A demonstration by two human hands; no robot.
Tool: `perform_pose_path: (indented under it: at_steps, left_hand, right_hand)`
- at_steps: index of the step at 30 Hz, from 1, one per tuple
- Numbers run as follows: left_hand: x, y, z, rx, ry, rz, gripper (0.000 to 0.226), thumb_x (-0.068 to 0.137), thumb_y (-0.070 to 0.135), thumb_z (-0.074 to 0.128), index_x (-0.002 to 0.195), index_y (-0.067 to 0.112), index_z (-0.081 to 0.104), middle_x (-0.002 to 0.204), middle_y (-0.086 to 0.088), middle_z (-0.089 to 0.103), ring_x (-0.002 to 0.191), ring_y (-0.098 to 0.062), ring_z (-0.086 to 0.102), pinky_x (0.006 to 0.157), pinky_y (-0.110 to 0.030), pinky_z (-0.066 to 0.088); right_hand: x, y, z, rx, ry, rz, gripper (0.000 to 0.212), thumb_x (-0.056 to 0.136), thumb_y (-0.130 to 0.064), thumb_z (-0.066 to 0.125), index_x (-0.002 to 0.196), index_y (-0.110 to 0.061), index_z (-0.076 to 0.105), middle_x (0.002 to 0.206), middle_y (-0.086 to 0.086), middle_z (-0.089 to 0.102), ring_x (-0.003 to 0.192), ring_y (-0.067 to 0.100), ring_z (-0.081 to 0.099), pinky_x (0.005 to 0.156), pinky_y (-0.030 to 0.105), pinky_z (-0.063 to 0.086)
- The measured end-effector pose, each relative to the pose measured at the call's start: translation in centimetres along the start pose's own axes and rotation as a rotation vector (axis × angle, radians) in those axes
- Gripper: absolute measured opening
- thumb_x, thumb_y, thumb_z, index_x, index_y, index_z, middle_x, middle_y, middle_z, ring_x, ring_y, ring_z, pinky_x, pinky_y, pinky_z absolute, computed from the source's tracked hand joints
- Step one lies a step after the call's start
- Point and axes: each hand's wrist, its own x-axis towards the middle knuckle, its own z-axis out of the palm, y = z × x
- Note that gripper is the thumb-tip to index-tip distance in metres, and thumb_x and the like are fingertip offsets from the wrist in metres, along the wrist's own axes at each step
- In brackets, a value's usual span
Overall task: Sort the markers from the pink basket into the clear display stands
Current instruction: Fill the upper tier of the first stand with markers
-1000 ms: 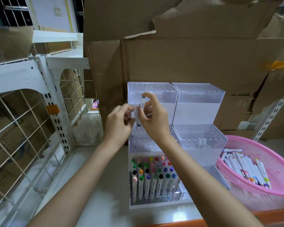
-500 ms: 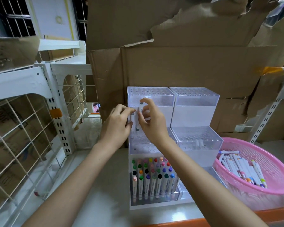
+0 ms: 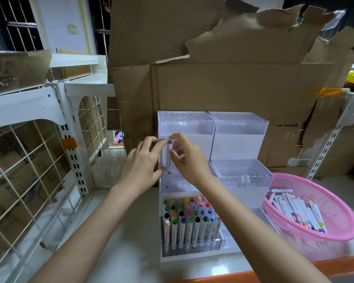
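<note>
Two clear stepped display stands sit side by side: the left stand (image 3: 185,121) and the right stand (image 3: 240,123). The left stand's lowest tier holds several markers (image 3: 189,223) with coloured caps. My right hand (image 3: 187,158) pinches a white marker with a grey cap (image 3: 169,156), held upright over the left stand's middle tier, its lower tip at the holes. My left hand (image 3: 143,162) holds another white marker just left of it, mostly hidden by the fingers. The pink basket (image 3: 335,203) at the right contains several white markers (image 3: 296,211).
Torn cardboard sheets (image 3: 223,82) stand behind the stands. A white wire-grid shelf rack (image 3: 39,152) fills the left side. The shelf's orange front edge (image 3: 233,276) runs along the bottom. A white slotted upright (image 3: 325,148) rises behind the basket.
Both hands have lowered the markers from in front of the top tier down toward the middle tier of the left stand. The view has tilted slightly.
</note>
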Motion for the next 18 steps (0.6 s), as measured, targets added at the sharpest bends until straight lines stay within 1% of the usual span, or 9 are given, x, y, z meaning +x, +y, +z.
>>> perform_pose_path:
  at_steps: [4, 8, 13, 16, 18]
  left_hand:
    - [-0.1, 0.0, -0.2, 0.017, -0.033, 0.009, 0.074, 0.077, 0.033, 0.073, 0.141, 0.021, 0.038, 0.130, -0.001, 0.038, 0.118, -0.022, 0.045, 0.096, -0.042, 0.042]
    - [-0.2, 0.0, -0.3, 0.024, -0.054, 0.012, 0.076, 0.078, 0.034, 0.072, 0.143, 0.023, 0.035, 0.133, 0.001, 0.036, 0.122, -0.021, 0.043, 0.099, -0.041, 0.040]
    - [-0.2, 0.2, -0.5, 0.030, -0.057, 0.007, 0.076, 0.079, 0.034, 0.072, 0.144, 0.022, 0.034, 0.134, -0.001, 0.036, 0.124, -0.021, 0.043, 0.101, -0.042, 0.039]
    - [-0.2, 0.3, -0.6, 0.033, -0.063, 0.003, 0.078, 0.078, 0.033, 0.073, 0.144, 0.022, 0.034, 0.134, -0.001, 0.037, 0.123, -0.022, 0.043, 0.101, -0.042, 0.039]
    - [-0.2, 0.3, -0.6, 0.042, -0.069, 0.001, 0.078, 0.078, 0.033, 0.073, 0.144, 0.022, 0.033, 0.134, -0.001, 0.037, 0.123, -0.022, 0.043, 0.101, -0.042, 0.039]
  right_hand:
    - [-0.3, -0.2, 0.0, -0.021, -0.006, -0.004, 0.029, 0.095, -0.016, 0.056, 0.122, -0.020, 0.048, 0.092, -0.002, 0.059, 0.074, 0.015, 0.060, 0.067, 0.038, 0.057]
    - [0.0, -0.4, -0.1, -0.059, -0.006, 0.009, 0.023, 0.095, -0.015, 0.057, 0.116, -0.021, 0.050, 0.088, -0.002, 0.059, 0.073, 0.016, 0.060, 0.065, 0.039, 0.056]
    - [0.7, -0.5, -0.5, -0.128, 0.013, 0.037, 0.019, 0.092, -0.019, 0.062, 0.109, -0.019, 0.053, 0.080, -0.005, 0.058, 0.070, 0.016, 0.057, 0.065, 0.039, 0.052]
    - [1.0, -0.6, -0.5, -0.160, 0.001, 0.052, 0.020, 0.091, -0.025, 0.063, 0.107, -0.020, 0.051, 0.079, -0.006, 0.056, 0.069, 0.015, 0.055, 0.062, 0.035, 0.049]
    - [1.0, -0.7, -0.5, -0.170, -0.015, 0.062, 0.024, 0.091, -0.028, 0.063, 0.109, -0.020, 0.049, 0.080, -0.007, 0.054, 0.068, 0.014, 0.053, 0.059, 0.029, 0.044]
